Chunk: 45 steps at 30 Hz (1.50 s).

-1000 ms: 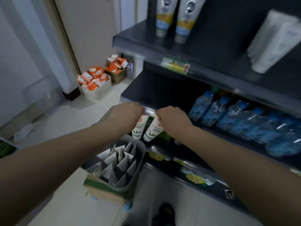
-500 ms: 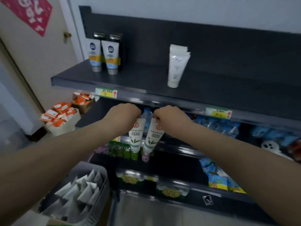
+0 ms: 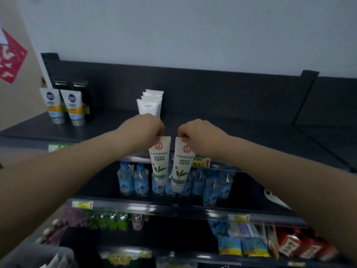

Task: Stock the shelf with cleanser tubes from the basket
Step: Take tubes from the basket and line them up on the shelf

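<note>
While both tubes hang cap-down, long axes upright, below the grips | left hand (image 3: 143, 130) pinches left tube (image 3: 159, 161) by its crimp | right hand (image 3: 201, 136) pinches right tube (image 3: 182, 165) likewise | both in front of top shelf (image 3: 251, 136) edge, hands level-near.

You've got two white tubes, red seal up top, green leaf lower down; left tube (image 3: 159, 163) and right tube (image 3: 181, 167) hang cap-down, side by side, not quite touching; your left hand (image 3: 146, 128) and right hand (image 3: 199, 134) pinch the crimped ends, just in front of the dark shelf (image 3: 251, 136); the grey basket (image 3: 48, 254) sits bottom left, blurry.
</note>
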Each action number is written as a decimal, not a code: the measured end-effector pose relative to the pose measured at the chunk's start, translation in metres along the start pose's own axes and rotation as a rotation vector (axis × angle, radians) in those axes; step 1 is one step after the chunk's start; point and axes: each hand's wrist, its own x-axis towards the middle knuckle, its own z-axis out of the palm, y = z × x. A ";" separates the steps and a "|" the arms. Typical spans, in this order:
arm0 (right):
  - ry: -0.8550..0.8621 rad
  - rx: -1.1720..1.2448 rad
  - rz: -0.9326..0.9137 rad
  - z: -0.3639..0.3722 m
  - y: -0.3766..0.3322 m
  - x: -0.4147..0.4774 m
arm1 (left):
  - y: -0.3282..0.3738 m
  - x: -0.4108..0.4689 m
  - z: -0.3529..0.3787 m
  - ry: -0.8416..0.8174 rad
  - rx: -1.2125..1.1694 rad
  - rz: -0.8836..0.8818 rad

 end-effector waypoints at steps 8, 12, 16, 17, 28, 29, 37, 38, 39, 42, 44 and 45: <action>0.088 0.016 0.036 -0.040 0.047 0.019 | 0.015 0.061 -0.036 0.003 -0.030 0.014; 0.105 0.020 0.072 -0.051 0.068 0.042 | 0.005 0.097 -0.048 0.019 -0.053 0.016; 0.139 -0.009 0.094 -0.056 0.088 0.069 | -0.002 0.134 -0.053 0.008 -0.065 0.049; 0.146 -0.015 0.100 -0.057 0.093 0.077 | -0.003 0.144 -0.053 0.009 -0.063 0.058; 0.143 -0.063 0.177 -0.048 0.142 0.167 | -0.035 0.238 -0.036 0.037 -0.058 0.111; 0.143 -0.063 0.177 -0.047 0.144 0.170 | -0.035 0.241 -0.033 0.034 -0.053 0.116; 0.130 -0.089 0.190 -0.029 0.166 0.221 | -0.057 0.292 -0.008 0.024 -0.016 0.120; 0.127 -0.090 0.194 -0.026 0.167 0.226 | -0.060 0.297 -0.006 0.018 -0.018 0.115; 0.125 -0.090 0.196 -0.024 0.169 0.230 | -0.063 0.301 -0.002 0.011 -0.021 0.109; 0.109 -0.086 0.193 -0.018 0.173 0.241 | -0.070 0.311 0.006 -0.003 -0.028 0.096; 0.101 -0.096 0.192 -0.015 0.175 0.247 | -0.073 0.316 0.011 -0.011 -0.032 0.097; 0.103 -0.101 0.195 -0.013 0.176 0.250 | -0.074 0.318 0.013 -0.012 -0.035 0.097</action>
